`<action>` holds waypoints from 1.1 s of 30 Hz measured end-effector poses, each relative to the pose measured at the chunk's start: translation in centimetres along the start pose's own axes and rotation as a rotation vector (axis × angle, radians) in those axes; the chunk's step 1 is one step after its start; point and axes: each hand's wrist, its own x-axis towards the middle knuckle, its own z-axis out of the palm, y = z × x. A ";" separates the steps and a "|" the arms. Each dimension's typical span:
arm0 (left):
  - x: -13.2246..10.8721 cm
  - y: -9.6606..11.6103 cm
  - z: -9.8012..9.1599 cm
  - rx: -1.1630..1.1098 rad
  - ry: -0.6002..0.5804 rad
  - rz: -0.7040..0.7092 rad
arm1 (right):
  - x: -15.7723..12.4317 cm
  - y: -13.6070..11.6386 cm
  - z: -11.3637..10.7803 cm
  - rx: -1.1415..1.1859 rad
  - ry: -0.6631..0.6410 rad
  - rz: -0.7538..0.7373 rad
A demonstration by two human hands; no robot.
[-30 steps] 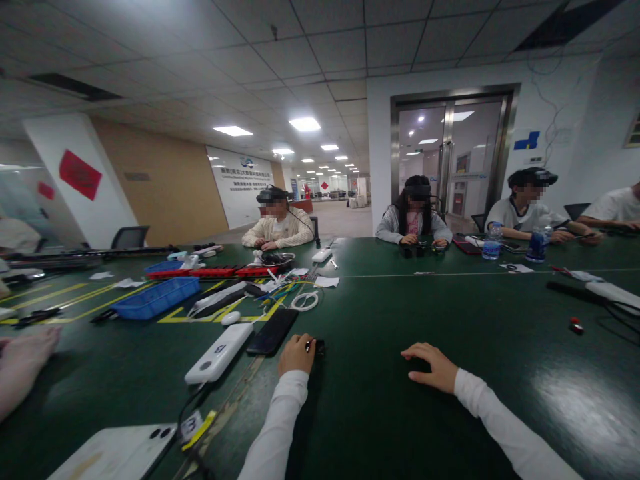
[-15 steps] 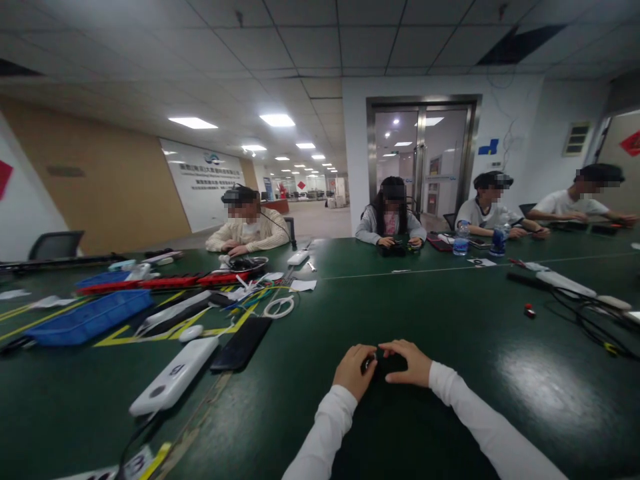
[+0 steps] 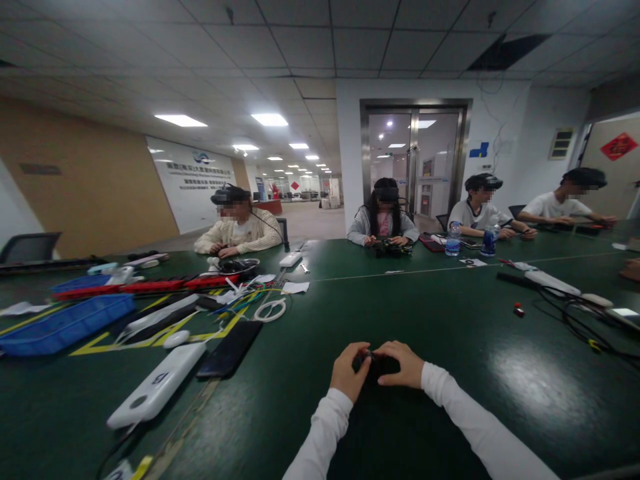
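In the lower middle of the head view, my left hand (image 3: 348,375) is closed, its thumb and fingers round a small dark object (image 3: 358,361). The fingers hide most of that object, so its kind does not show. Close on its right is my right hand (image 3: 406,367), with thumb and fingertips apart in a curve. Its index fingertip is at the object's right side; whether it touches is hard to see. Dark shadow fills the space inside the right hand's curve. Both hands are held low over the green table (image 3: 320,320).
At left lie a white device (image 3: 157,387), a black phone-like slab (image 3: 231,350), a white coiled cable (image 3: 270,309) and a blue tray (image 3: 70,323). A small red item (image 3: 519,311) and black cables (image 3: 570,323) lie at right. Several people sit along the far side.
The view has turned slightly right, so most things appear farther left. My hands have drawn closer together, the right fingertips now nearer the small object in my left hand.
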 end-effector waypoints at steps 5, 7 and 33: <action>0.6 -1.0 -1.3 -0.234 0.313 -0.174 | -0.2 -0.4 -0.3 0.022 -0.010 0.017; 0.8 -1.2 -1.8 -0.314 0.446 -0.221 | -0.4 -0.7 -0.6 0.038 -0.009 0.017; -2.8 -8.6 -13.4 0.491 0.114 -0.174 | -0.6 0.2 0.8 0.120 -0.022 0.082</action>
